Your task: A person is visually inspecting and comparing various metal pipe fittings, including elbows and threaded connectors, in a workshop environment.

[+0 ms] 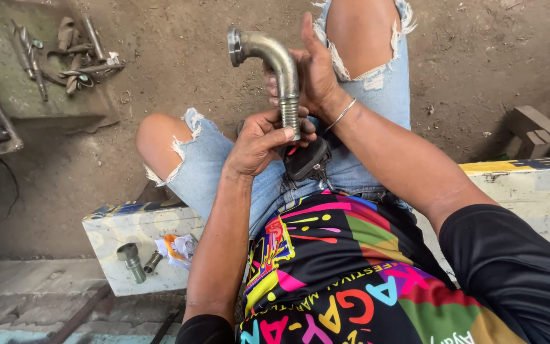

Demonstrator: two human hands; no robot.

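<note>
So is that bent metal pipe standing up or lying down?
Standing up. The bent metal pipe has its ribbed end pointing down between the left hand and right hand, and its curved top faces sideways.

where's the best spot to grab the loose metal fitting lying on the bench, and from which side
Probably by its narrower stem, from above: the fitting lies flat on the bench, wide collar end away from the person, with a smaller fitting close on its right, so its left side is freer.
</note>
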